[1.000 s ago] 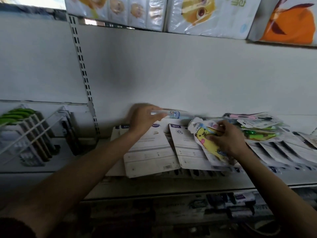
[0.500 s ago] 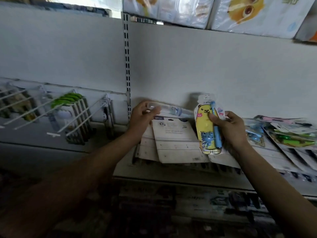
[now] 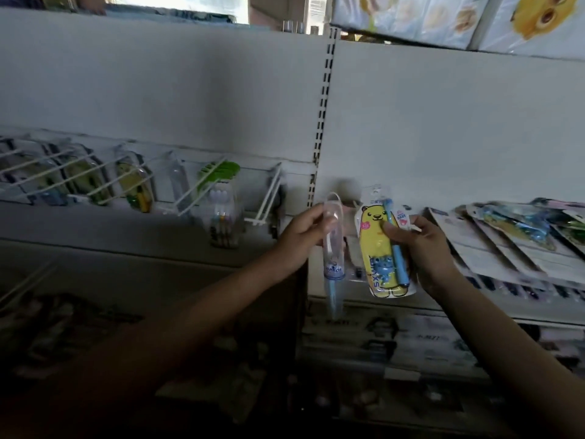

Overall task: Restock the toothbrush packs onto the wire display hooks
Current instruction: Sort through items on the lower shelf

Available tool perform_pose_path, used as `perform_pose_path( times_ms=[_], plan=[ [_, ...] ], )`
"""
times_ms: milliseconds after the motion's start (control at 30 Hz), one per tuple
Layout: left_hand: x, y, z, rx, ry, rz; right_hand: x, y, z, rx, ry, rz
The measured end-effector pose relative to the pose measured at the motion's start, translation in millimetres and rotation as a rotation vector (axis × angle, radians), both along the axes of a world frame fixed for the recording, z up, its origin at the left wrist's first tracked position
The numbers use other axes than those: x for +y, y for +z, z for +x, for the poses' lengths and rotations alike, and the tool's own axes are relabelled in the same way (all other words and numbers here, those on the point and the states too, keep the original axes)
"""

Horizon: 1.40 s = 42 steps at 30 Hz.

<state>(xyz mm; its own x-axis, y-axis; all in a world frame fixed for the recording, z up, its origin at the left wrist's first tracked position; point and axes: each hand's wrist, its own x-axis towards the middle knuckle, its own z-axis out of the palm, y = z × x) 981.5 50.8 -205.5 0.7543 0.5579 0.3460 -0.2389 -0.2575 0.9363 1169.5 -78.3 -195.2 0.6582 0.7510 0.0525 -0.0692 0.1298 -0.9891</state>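
Lifted upright: left hand [image 3: 299, 237] grips clear tube pack [image 3: 333, 248] | right hand [image 3: 422, 248] pinches glossy, seemingly bear-printed pack [image 3: 378, 255]

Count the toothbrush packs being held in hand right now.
2. A clear tube pack in the left hand, and a yellow bear pack in the right hand.

head cam | worn on head | faces forward-down at shelf wall [image 3: 443, 122] | close, arm's reach
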Motion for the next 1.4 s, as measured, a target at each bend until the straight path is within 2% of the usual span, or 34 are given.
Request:
perform_pose_path(
  times_ms=[167, 300, 433, 633, 767, 967, 1100, 1400],
  plan=[
    [9.7, -19.9, -73.3, 0.132, -0.018, 0.154, 11.9, -15.8, -89.5, -0.061, -0.032, -0.063],
    [20.3, -34.3, -121.3, 0.175, -0.003, 0.156, 17.6, -40.2, -143.1, -0.034, -0.068, -0.114],
    [32.9, -42.7, -167.8, 0.220, 0.028, 0.135, 18.1, -65.2, -182.0, -0.005, -0.002, -0.190],
    [69.7, -46.7, -216.7, 0.195, 0.207, 0.008, 36.4, -70.6, -227.6, -0.056, 0.133, -0.192],
    [89.4, -45.2, -239.4, 0.150, 0.307, -0.017, 58.5, -68.5, -241.6, -0.183, 0.226, -0.174],
    [106.7, -41.9, -266.7, 0.112, 0.462, -0.062, 97.5, -61.4, -252.3, -0.265, 0.371, -0.148],
    [114.0, -40.2, -285.8, 0.062, 0.475, -0.025, 127.2, -61.6, -260.9, -0.304, 0.406, -0.116],
    [135.3, -40.8, -313.2, -0.006, 0.522, -0.059, 154.9, -62.6, -289.6, -0.258, 0.429, -0.090]
  ],
)
